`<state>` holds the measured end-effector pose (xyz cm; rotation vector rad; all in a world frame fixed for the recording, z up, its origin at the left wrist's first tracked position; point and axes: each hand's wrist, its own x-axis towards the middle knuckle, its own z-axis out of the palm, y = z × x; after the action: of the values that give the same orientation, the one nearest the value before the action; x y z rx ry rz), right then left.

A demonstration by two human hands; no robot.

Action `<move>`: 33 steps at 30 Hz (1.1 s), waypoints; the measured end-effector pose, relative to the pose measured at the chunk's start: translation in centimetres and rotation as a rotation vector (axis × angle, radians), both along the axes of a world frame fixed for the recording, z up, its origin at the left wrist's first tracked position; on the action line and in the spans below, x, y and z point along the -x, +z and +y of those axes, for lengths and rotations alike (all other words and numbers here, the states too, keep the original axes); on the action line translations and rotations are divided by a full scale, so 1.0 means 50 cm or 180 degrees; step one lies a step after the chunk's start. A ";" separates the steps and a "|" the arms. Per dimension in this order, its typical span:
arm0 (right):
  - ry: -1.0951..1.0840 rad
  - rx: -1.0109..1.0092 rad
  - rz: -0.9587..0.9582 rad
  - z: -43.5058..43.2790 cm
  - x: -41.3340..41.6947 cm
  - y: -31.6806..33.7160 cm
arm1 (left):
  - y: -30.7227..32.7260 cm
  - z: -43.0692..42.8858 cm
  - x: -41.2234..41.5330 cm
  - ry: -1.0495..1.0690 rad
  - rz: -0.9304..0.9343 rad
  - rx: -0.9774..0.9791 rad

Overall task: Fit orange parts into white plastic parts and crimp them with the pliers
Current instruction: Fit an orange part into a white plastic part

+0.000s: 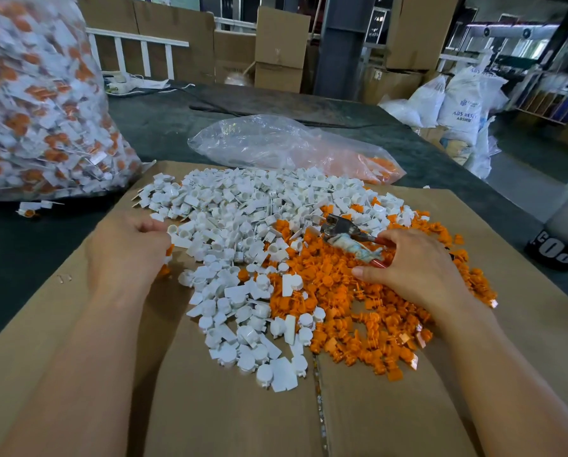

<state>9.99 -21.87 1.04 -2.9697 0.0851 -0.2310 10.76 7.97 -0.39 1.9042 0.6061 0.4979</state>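
Cardboard (226, 407) is our work surface, and both heaps sit at its middle: white parts (243, 225) toward its left and far side, orange parts (358, 291) toward its right. We judge they lie side by side so that either is a short reach. Above its right half, our right hand (417, 268) wraps the cloth-bound handles of the pliers (341, 225), with the head pointing at the far edge, ready to crimp. Our left hand (127, 249) curls near its left edge with orange peeking at the fingertips; whether it grips a piece we cannot tell.

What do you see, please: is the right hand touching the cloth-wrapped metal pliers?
Touching. The head view shows the right hand gripping the pliers by their handles.
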 end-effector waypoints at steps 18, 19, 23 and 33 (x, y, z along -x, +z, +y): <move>0.0079 0.0023 0.0225 0.000 -0.004 -0.002 | 0.003 0.021 -0.004 0.0421 0.0226 -0.0029; 0.0082 0.0024 0.0238 0.000 -0.004 -0.002 | 0.006 0.015 -0.003 0.0445 0.0125 -0.0080; 0.0127 0.0025 0.0279 -0.002 -0.007 -0.005 | 0.020 -0.038 0.016 -0.0323 -0.0483 -0.0385; 0.0100 -0.0004 0.0313 -0.002 -0.009 -0.011 | -0.003 -0.146 0.050 -0.2469 -0.0219 -0.1479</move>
<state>10.45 -21.99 0.48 -2.9778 0.0502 -0.0809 8.27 0.66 -0.54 2.3482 -0.3434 0.1956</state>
